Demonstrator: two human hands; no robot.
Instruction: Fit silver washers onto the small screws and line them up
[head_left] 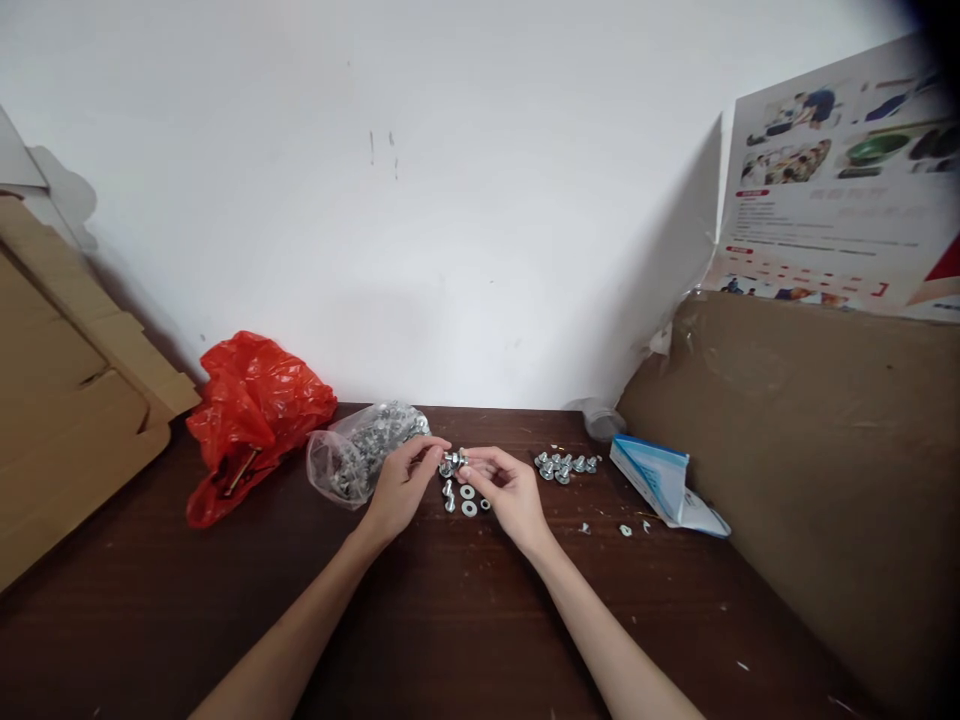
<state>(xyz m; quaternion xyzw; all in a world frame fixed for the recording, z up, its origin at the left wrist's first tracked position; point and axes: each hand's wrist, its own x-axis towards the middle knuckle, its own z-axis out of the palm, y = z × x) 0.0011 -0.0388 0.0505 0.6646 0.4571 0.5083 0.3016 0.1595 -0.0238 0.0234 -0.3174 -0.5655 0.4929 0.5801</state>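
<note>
At the table's (pixel 420 620) far left, a red plastic bag (pixel 251 420) lies beside a clear bag of metal parts (pixel 360 450). The left hand (pixel 401 485) and right hand (pixel 510 490) meet fingertip to fingertip, both pinched on a small bolt (pixel 451 461) held just above loose washers (pixel 469 500). Further right sit a cluster of assembled bolts (pixel 564 466) and a blue-and-white packet (pixel 660 485).

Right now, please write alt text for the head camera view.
Two bare hands, left hand and right hand, pinch a small bolt assembly above loose washers on a dark wooden table. A clear bag of hardware lies left.
</note>
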